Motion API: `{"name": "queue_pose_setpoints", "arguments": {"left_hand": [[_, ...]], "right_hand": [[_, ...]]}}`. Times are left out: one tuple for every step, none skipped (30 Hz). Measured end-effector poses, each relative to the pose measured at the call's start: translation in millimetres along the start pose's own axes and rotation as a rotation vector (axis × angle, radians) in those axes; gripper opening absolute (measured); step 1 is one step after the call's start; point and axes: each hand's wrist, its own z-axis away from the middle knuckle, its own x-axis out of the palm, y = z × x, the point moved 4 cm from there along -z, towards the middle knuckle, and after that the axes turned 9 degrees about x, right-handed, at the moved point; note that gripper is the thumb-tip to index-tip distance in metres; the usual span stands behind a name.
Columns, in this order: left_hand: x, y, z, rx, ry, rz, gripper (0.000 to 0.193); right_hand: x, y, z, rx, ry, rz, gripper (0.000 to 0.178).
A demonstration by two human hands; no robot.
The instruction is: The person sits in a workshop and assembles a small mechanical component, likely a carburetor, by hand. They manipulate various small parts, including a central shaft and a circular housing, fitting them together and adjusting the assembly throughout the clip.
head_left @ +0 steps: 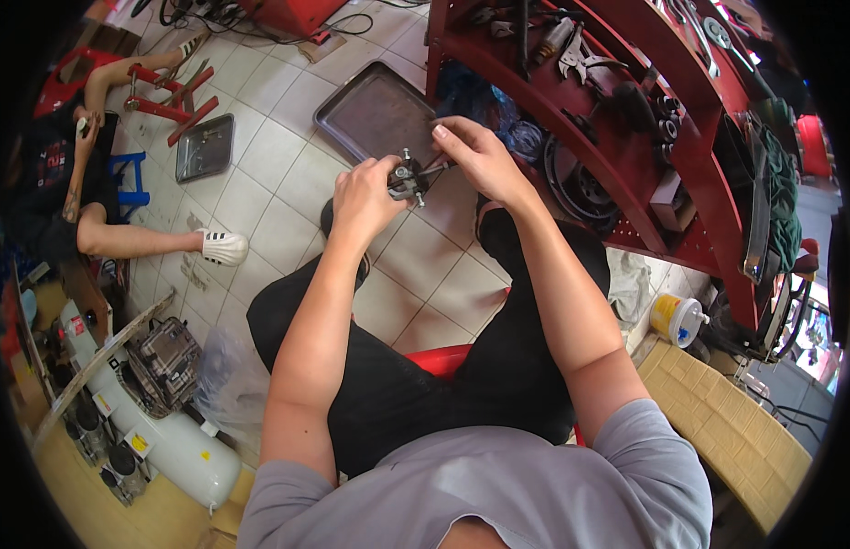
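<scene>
My left hand (pixel 363 199) is closed round a small dark metal part (pixel 407 179) with silver bolt-like ends sticking out above and below. The part looks like a brake caliper, held over the floor between my knees. My right hand (pixel 487 157) is to the right of it, fingers curled and thumb pointing toward the part. A thin dark rod-like piece (pixel 434 169) runs from the part to my right fingers, which seem to grip it. Its far end is hidden by the hand. Just beyond both hands, a shallow dark metal tray (pixel 375 110) lies on the tiles.
A red tool rack (pixel 571 169) holding pliers and other tools stands close on my right. At left, another person (pixel 64 183) sits near a smaller tray (pixel 205 146) and a red stand (pixel 173 96). A white cylindrical tank (pixel 160 430) lies lower left; a white tub (pixel 677 320) is at right.
</scene>
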Motion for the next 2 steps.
{"name": "queue_pose_setpoints", "arguments": {"left_hand": [[-1.2,0.0,0.8,-0.016,0.002,0.008,0.064],[-2.8,0.6,1.3,-0.032,0.005,0.017,0.065]], "right_hand": [[0.6,-7.5,2.2,0.007,-0.068,-0.155,0.056],[-5.3,-17.2,5.3,0.015,-0.135,-0.31,0.06]]}}
